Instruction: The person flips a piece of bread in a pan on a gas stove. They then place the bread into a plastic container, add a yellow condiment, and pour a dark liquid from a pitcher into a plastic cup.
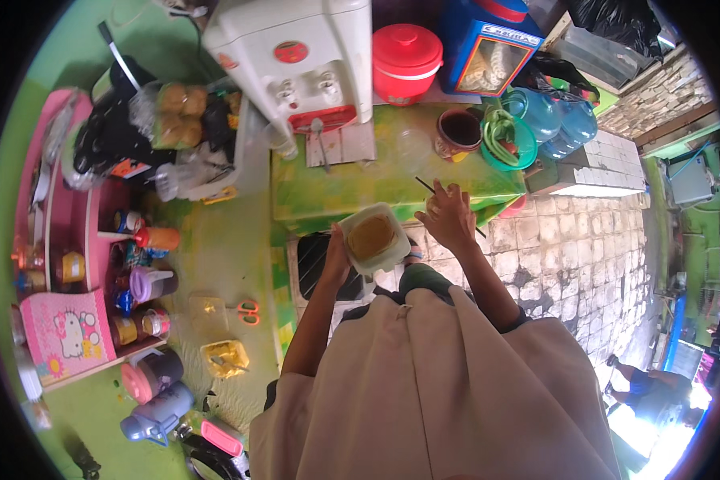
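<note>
My left hand (337, 255) grips a pale plastic tub (401, 252) by its left side, in front of my body. A flat brown mass (372, 235) lies inside the tub. To its right, my right hand (447, 216) holds a thin dark stick (423, 183), which sticks out on both sides of the hand. Both hands are above the near edge of a table covered with a green and yellow cloth (336, 192). What the brown mass is made of, I cannot tell.
A white water dispenser (312, 36), a red lidded bucket (405, 72) and a green basket of vegetables (513, 153) line the far side. At left lie orange-handled scissors (248, 312) and an open tub of yellow spread (225, 358). Another person (657, 390) is at far right.
</note>
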Demonstrator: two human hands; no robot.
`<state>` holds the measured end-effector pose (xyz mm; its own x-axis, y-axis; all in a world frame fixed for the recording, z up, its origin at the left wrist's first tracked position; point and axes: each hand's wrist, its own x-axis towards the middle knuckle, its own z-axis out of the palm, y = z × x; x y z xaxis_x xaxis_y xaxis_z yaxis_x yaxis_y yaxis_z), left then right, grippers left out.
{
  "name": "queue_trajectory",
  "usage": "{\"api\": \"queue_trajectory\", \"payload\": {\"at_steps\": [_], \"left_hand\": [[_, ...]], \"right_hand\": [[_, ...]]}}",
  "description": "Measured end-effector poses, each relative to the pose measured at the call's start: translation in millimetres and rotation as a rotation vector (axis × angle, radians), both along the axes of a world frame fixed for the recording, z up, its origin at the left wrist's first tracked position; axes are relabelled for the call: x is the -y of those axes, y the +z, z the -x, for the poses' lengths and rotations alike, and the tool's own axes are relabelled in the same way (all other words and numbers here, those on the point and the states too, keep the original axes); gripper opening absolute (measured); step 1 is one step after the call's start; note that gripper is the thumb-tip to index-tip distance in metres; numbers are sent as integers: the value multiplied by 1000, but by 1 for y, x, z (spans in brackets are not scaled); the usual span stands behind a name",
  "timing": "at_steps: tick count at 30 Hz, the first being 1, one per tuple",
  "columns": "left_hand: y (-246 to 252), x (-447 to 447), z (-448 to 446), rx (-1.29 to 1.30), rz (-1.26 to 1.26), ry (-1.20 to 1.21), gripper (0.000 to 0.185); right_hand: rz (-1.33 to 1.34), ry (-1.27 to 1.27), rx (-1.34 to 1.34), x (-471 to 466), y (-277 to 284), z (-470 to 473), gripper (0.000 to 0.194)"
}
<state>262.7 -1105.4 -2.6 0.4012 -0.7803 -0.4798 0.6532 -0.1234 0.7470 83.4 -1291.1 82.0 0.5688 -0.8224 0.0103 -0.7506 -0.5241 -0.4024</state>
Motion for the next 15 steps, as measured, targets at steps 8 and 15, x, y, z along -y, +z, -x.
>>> {"api": "queue_trajectory", "payload": {"at_steps": [8, 15], "left_hand": [[-105, 130, 15, 85, -42, 40, 64], [-109, 191, 24, 357, -294, -1, 64]], "right_hand": [[2, 89, -29, 111, -38, 30, 82], [-46, 48, 71, 152, -63, 43, 80]]}}
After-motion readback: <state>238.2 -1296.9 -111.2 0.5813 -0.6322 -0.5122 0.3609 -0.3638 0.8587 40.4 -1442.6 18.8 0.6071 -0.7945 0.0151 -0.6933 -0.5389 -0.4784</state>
